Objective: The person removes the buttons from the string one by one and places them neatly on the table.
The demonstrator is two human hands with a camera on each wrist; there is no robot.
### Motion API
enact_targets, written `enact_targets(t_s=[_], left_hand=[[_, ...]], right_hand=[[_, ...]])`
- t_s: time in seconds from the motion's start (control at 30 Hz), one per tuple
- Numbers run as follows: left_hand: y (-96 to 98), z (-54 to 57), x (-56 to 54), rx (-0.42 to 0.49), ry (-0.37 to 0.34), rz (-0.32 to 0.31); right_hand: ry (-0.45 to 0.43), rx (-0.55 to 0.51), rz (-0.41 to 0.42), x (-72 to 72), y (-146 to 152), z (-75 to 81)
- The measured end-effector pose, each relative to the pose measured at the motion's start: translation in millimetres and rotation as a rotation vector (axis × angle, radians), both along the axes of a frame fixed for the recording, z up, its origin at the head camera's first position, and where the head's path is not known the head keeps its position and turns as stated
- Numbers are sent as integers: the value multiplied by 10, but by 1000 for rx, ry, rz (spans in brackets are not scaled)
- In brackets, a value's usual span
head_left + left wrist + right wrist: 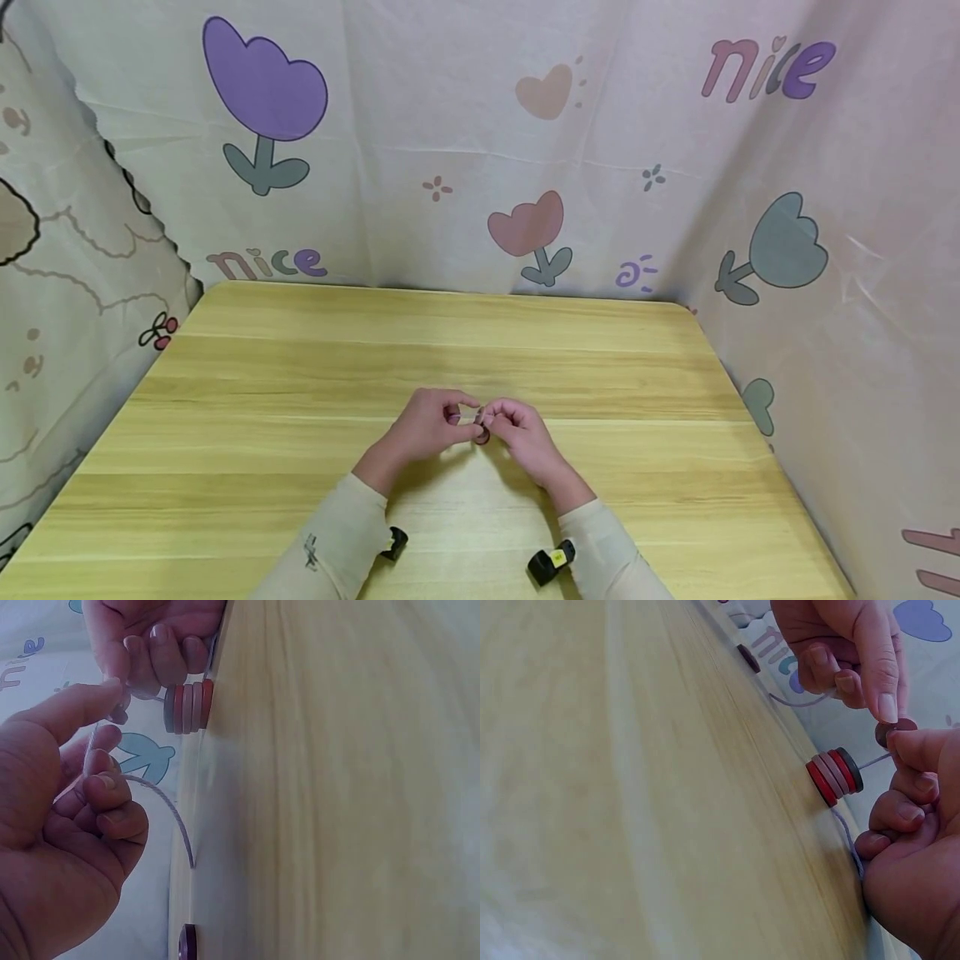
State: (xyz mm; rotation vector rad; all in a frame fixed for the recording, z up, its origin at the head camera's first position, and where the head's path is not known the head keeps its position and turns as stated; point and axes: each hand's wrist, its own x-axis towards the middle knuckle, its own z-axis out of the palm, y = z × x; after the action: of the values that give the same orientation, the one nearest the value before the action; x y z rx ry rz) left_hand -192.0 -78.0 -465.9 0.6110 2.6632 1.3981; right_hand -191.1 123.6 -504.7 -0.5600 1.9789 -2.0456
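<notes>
Between my hands, a pale string [161,793] carries a stack of round button-like discs [835,776] in red, pink and dark grey, hanging just above the table. My left hand [433,425] has this string running through its curled fingers, its loose end drooping below. A separate dark brown disc [885,733] is pinched at the fingertips of my right hand [522,435]. The left fingertips meet it from the other side. Fingers partly cover this disc, so I cannot tell how far the string passes through it. More string trails below the stack beside my right hand.
One loose dark disc [189,943] stands out near the table surface in the left wrist view. The wooden table [300,358] reaches a patterned cloth [405,100] behind and at the sides. Black devices [550,563] are worn at both wrists.
</notes>
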Motion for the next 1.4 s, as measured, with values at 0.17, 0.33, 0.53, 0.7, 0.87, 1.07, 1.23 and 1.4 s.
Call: enact_targets(t_s=[0.17, 0.33, 0.53, 0.7, 0.87, 1.07, 1.23, 1.4], left_hand=[[0, -17, -12, -12, 17, -6], [-4, -28, -19, -11, 19, -11], [-7, -26, -16, 3, 4, -12], [-17, -19, -18, 2, 3, -5], [-35, -17, -16, 6, 13, 4], [-65, -23, -14, 15, 23, 9], [-103, -36, -15, 17, -1, 17], [-152, -39, -18, 14, -16, 34]], right_hand=[[1, 7, -1, -2, -5, 11], [2, 14, -3, -4, -13, 14], [4, 15, -5, -6, -25, 25], [6, 15, 2, -8, -22, 29], [-2, 15, 6, -8, -17, 39], [-16, 26, 0, -8, -16, 38], [-21, 30, 0, 0, -6, 22], [-23, 31, -4, 3, -9, 25]])
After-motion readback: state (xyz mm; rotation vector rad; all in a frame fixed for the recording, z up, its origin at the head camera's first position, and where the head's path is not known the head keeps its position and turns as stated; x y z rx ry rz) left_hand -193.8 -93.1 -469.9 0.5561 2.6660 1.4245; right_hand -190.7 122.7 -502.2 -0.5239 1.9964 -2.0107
